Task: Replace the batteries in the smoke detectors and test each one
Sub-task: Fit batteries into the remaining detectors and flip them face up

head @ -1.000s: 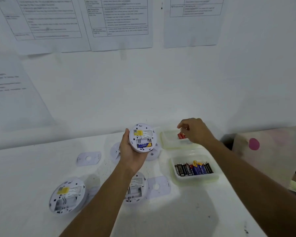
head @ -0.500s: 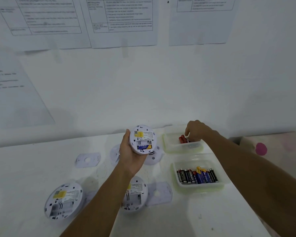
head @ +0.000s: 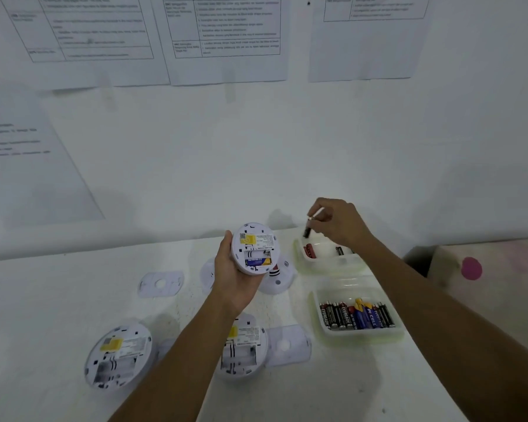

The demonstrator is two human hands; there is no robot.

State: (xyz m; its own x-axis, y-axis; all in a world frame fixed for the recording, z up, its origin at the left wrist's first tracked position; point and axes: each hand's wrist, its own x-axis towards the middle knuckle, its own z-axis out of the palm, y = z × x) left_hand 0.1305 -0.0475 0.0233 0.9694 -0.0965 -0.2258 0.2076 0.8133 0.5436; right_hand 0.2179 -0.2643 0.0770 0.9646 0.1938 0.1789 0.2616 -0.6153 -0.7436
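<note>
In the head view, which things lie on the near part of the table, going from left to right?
Face-down smoke detector → second face-down detector, partly under the forearm → mounting plate → tray of batteries.

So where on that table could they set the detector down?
The table is bare at its left end, beyond the plate and left detector. So is the near edge below the battery tray. The middle is crowded.

Left grip [head: 235, 278], right grip [head: 339, 223] bare; forearms [head: 177, 360] bare (to frame edge).
</note>
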